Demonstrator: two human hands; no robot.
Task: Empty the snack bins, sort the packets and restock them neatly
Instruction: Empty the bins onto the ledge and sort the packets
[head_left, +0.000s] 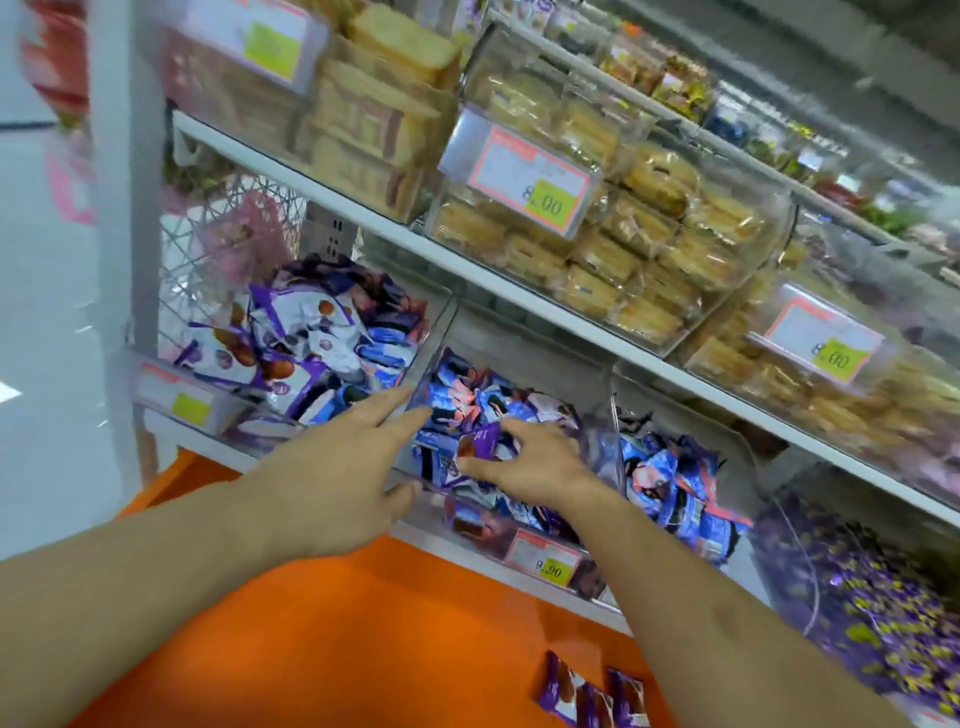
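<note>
Both hands reach into a row of clear snack bins on the lower shelf. The landmark is the middle bin (519, 364), its price tag (543, 558) reading 9.90 on the front wall. The left hand (332, 467) rests at this bin's left front corner with fingers spread; its grip is loose and open, holding nothing, the fingertips touching the divider wall. The right hand (540, 462) is inside the middle bin, its grip pinching a purple packet (480, 441) between thumb and fingers, on top of the heap of blue and pink packets (483, 400). Left of the middle bin, another bin (436, 306) holds white and purple packets. Right of it is a bin of blue packets (675, 483). Below the middle bin, three purple packets (592, 696) lie on an orange surface (363, 649). Above it, an upper shelf (467, 270) carries bins of pale cakes.
</note>
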